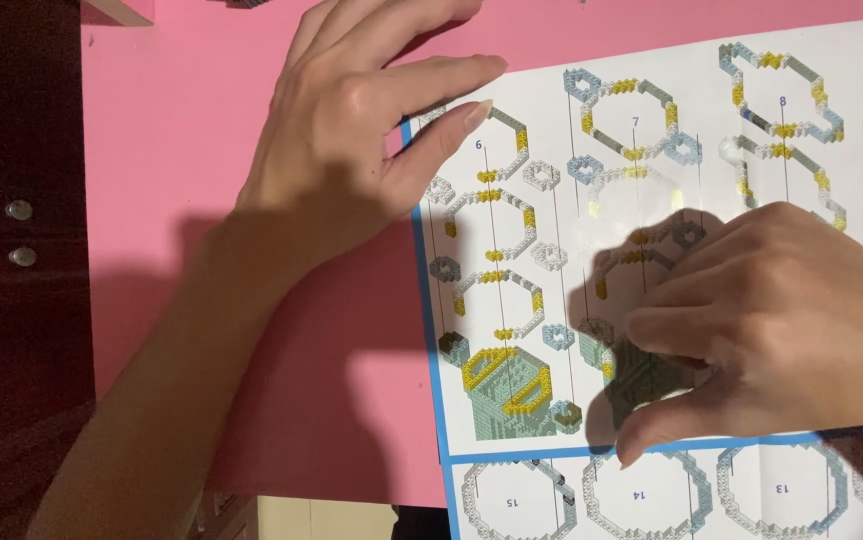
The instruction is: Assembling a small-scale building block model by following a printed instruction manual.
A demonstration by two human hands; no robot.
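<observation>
- Surface: a pink table top (pixel 202 150) fills the upper and middle view; its near edge shows at the bottom, with a pale floor strip below.
- Left margin: a dark brown panel (pixel 12 300) carrying two small round metal studs (pixel 20 232), one above the other.
- Main item: a large printed instruction sheet (pixel 552 130) lies flat on the pink surface, covering the right half of the view. It is white with a blue border line and shows numbered diagrams of octagonal brick rings in grey, white and yellow, joined by thin vertical lines, plus a grey-green brick tower topped with yellow.
- Left hand (pixel 352 130): enters from the lower left, forearm running diagonally up. Palm faces down, fingers extended and held together, nothing gripped. The fingertips rest on the sheet's upper left corner; the thumb reaches along the sheet's left edge.
- Right hand (pixel 782 320): enters from the right edge, back of hand uppermost. Fingers loosely curled, tips pressing on the sheet's centre over a ring diagram; thumb stretched down towards the blue dividing line. No object visibly held; the underside of the fingers is hidden.
- Both hands cast soft shadows on sheet and table.
</observation>
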